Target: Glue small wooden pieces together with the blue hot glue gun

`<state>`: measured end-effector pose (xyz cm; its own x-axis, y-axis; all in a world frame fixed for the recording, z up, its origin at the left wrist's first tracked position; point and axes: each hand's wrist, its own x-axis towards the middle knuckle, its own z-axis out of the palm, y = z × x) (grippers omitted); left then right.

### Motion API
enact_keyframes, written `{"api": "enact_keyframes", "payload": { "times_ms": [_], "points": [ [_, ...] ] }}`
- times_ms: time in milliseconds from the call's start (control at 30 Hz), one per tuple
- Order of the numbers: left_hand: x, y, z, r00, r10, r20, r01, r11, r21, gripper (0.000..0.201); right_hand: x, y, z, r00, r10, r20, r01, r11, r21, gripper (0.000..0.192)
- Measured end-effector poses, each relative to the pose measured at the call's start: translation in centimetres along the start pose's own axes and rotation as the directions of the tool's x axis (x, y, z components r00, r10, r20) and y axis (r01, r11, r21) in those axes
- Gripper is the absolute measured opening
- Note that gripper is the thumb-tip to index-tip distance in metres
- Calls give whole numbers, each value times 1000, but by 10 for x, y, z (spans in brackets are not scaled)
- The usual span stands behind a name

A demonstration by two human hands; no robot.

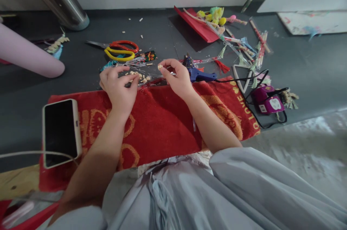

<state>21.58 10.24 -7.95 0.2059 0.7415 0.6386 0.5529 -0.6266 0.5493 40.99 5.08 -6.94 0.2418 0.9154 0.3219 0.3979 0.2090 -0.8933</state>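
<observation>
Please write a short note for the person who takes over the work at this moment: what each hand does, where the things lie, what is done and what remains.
Left hand: rests at the far edge of the red towel, fingers beside a small heap of pale beads; I cannot tell if it grips anything.
Right hand: pinches one pale bead between thumb and forefinger.
Nearby: blue glue gun just right of the right hand, scissors behind the heap, phone on the towel's left end.
Done: one bead picked up.
Left: the heap of beads remains on the table; how many are already used does not show.
</observation>
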Motion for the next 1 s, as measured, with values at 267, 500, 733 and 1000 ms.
{"api": "enact_keyframes", "payload": {
  "times_ms": [267,500,733,1000],
  "points": [
    [5,20,-7,978,148,149,-141,989,-53,29,-3,-13,0,981,-95,169,103,994,-38,18],
    [-7,37,-3,996,-21,85,34,988,-153,24,-6,-19,1,962,-178,207,184,983,-8,28],
    [-9,40,-2,999,-31,32,38,972,-233,22,-9,-19,2,964,-241,109,238,971,38,34],
    [-6,38,-7,995,82,48,-73,983,-166,17,-10,-21,0,959,-264,101,269,963,-33,30]
  ]
}}
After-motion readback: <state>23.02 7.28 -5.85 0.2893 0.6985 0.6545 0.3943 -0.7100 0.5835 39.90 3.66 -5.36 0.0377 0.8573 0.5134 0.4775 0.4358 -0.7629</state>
